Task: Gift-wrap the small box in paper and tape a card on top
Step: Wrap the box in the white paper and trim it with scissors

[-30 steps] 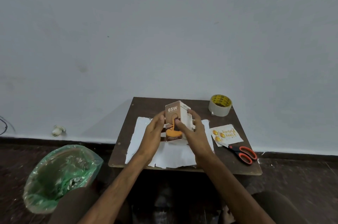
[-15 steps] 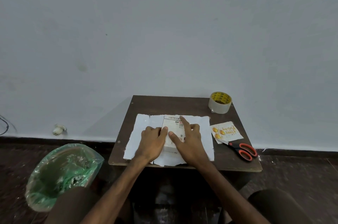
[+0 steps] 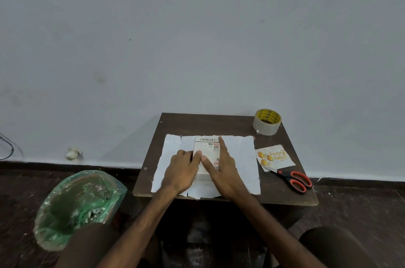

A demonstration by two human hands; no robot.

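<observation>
The box (image 3: 207, 151) lay flat in the middle of the sheet of white paper (image 3: 241, 158), printed side up, with its far end at the paper's far edge. The paper was spread on the dark brown surface (image 3: 208, 124) and its torn near edge reached the front rim.

The left hand (image 3: 182, 172) held the box's left edge, thumb on top and bent fingers (image 3: 183, 153) against the side. The right hand (image 3: 225, 171) lay flat over the box's right part, its forefinger straight along the right edge and its thumb across the top; it gripped nothing.

A roll of clear tape (image 3: 266, 122) stood at the far right corner. The card (image 3: 275, 157), with gold balloons and lettering, lay just right of the paper. The orange-handled scissors (image 3: 293, 180) lay beside it, their blade tips over the card's near corner. On the floor to the left stood a bin (image 3: 76, 204) lined with a green bag.
</observation>
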